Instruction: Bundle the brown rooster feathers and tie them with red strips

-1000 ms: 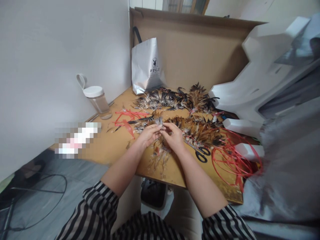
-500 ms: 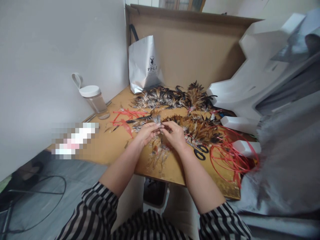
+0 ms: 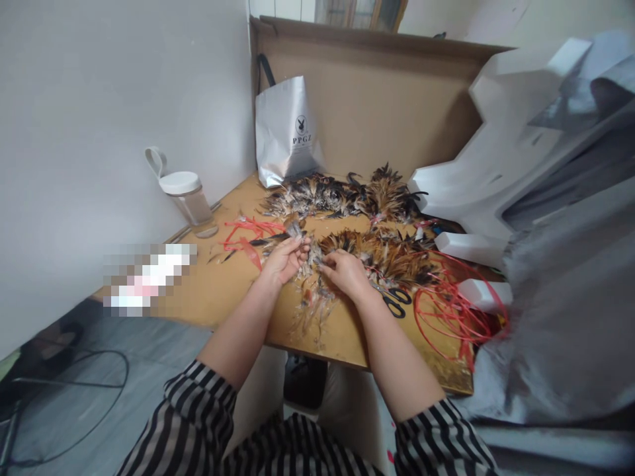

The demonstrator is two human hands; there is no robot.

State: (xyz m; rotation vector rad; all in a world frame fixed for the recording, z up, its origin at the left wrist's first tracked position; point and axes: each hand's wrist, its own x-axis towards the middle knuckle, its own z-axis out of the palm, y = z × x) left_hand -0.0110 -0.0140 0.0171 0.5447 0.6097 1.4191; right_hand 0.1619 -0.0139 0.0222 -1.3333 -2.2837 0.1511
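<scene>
My left hand [image 3: 288,260] is closed, its fingertips pinched round a small feather [image 3: 295,229] with a grey-brown tip pointing up. A short gap to the right, my right hand [image 3: 346,272] has thumb and forefinger together just above loose plumage; what they pinch, if anything, is too small to name. Below both hands lies a scatter of downy feather scraps [image 3: 315,307]. Behind the right hand spreads a pile of golden-brown feathers [image 3: 391,254]. Farther back is a row of darker feathers [image 3: 322,195].
Black-handled scissors [image 3: 395,303] lie right of my right hand. Tangled red plastic strapping [image 3: 456,317] is at the table's right edge, more red strips [image 3: 243,231] at left. A lidded jar [image 3: 191,201] stands far left, a silver bag [image 3: 285,132] at the back, white foam [image 3: 466,158] at right.
My hands, which were touching at the fingertips, have moved apart. The left has gone slightly left with the feather, and the right has dropped a little lower toward the scraps.
</scene>
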